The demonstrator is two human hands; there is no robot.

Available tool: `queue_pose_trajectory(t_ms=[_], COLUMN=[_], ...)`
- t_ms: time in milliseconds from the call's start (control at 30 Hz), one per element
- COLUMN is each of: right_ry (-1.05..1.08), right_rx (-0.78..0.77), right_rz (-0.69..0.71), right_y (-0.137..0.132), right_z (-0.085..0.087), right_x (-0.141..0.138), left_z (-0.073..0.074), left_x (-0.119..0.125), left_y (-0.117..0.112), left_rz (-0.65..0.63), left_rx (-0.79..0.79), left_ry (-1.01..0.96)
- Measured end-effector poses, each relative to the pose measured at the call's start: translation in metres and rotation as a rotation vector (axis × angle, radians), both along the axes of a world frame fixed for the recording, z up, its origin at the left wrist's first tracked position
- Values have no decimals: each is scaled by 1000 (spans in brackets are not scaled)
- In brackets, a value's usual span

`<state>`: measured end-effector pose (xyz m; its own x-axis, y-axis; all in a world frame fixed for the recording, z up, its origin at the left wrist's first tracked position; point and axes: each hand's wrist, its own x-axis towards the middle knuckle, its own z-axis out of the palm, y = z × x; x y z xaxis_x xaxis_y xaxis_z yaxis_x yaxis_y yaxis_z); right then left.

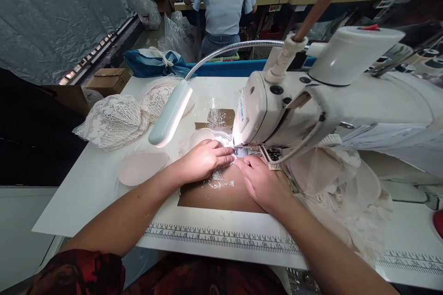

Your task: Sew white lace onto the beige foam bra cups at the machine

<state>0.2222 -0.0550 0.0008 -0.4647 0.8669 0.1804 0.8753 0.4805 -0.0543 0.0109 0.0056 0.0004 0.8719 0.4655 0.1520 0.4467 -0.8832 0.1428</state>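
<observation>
My left hand (204, 160) lies flat on a pale piece of fabric (199, 138), fingers pressed together and pointing at the needle area of the white sewing machine (311, 101). Just to its right, my right hand (261, 182) rests palm down on the same work, fingertips close to the presser foot (242, 151). Both hands press the fabric against the brown plate (221, 198) under the machine head. The machine's lamp lights the spot brightly, so the fabric edge between the fingers is washed out.
A gooseneck lamp (171, 113) hangs over the table's left half. Lace pieces (114, 120) are piled at the back left, a cup-shaped pad (141, 167) lies nearer. More pale fabric (339, 179) is heaped under the machine arm. A ruler strip (221, 237) runs along the front edge. Another person (223, 0) sits beyond.
</observation>
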Motion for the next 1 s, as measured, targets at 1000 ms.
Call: queue_pose_trajectory(t_ms=[1000], right_ry=[246], right_rx=[-2], right_rz=[159], right_y=[-5], right_z=[-2], right_x=[8], left_z=[17], left_x=[7], left_y=[-25], left_rz=[215], left_rx=[-21], left_ry=[-71])
